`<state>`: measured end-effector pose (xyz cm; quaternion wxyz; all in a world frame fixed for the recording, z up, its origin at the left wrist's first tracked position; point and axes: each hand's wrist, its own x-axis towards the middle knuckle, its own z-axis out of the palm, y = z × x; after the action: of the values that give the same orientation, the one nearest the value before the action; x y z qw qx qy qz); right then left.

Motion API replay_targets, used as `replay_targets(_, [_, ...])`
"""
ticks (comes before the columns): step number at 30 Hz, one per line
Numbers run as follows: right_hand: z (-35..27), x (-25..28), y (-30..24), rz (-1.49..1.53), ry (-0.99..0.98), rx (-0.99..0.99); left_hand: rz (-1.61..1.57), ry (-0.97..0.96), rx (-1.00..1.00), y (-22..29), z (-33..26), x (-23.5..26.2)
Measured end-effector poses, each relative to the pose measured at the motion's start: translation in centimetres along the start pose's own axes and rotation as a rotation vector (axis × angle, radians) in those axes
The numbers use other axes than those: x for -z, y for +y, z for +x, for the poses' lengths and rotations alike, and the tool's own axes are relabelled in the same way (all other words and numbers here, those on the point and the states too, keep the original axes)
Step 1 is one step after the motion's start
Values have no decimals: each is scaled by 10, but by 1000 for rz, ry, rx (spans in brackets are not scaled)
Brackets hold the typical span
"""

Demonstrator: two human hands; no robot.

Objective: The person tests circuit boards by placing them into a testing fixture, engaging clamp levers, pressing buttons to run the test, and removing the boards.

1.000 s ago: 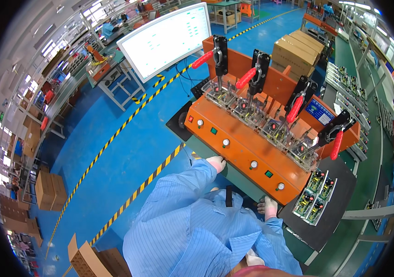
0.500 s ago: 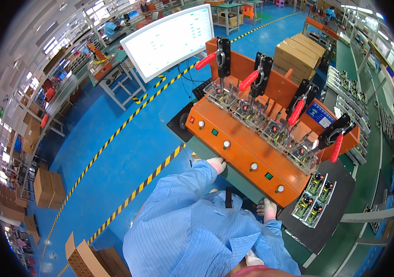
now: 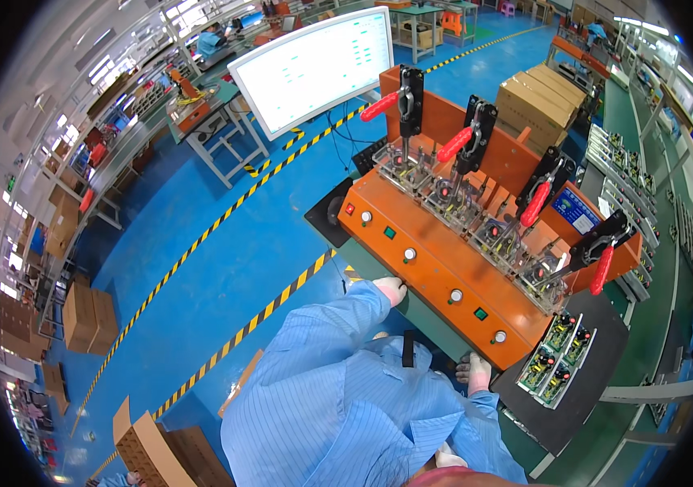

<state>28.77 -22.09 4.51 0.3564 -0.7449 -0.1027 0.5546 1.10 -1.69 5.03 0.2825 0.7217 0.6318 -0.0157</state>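
My left hand (image 3: pixel 393 290), in a pale glove, rests at the bench's front edge against the orange test fixture (image 3: pixel 436 272). Its fingers are loosely curled, with nothing visible in them. My right hand (image 3: pixel 474 372), gloved too, lies on the green bench edge by the fixture's near right corner, fingers stretched out and holding nothing. Along the fixture stand several black toggle clamps with red handles (image 3: pixel 454 144), above clear plates with circuitry under them. White knobs (image 3: pixel 410 255) and green switches line its front face. Right of it, a panel of green circuit boards (image 3: pixel 557 359) lies on a black mat (image 3: pixel 598 381).
A lit monitor (image 3: pixel 314 69) stands behind the fixture's left end. Cardboard boxes (image 3: pixel 537 105) sit behind it. At the right runs a green conveyor line (image 3: pixel 655 316) beside rows of boards (image 3: pixel 622 174). An open carton (image 3: pixel 139 446) is at lower left.
The whole view has shifted slightly, with the scene now a little lower and further right. Both hands keep their places beside the fixture.
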Motion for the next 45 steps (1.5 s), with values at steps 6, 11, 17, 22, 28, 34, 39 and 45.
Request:
replay_targets(6, [-3,2,-2,-29,-20,4,-23,17,5,1,-3,-2])
replay_targets(11, [-1,5,1,-34,-29,-3,-31,2,-9,1,-5,-2])
replay_targets(17, [-5,0,5,23,-37,5,-39,10,-85,-17,4,-14])
replay_targets(22, [-6,0,-4,31,-61,-17,28,-31,-24,-7,8,-1])
replay_targets(28, [-8,-1,-6,-15,-54,-26,-109,3,-105,-7,-9,5])
replay_targets(34, [-10,3,-2,-10,-44,-65,-252,256,-484,59,-73,39])
replay_targets(39, [-10,3,-4,-33,-88,-93,-194,360,-690,117,-70,57])
replay_targets(45, [-11,5,-4,39,-66,-52,-73,249,-589,144,-33,47])
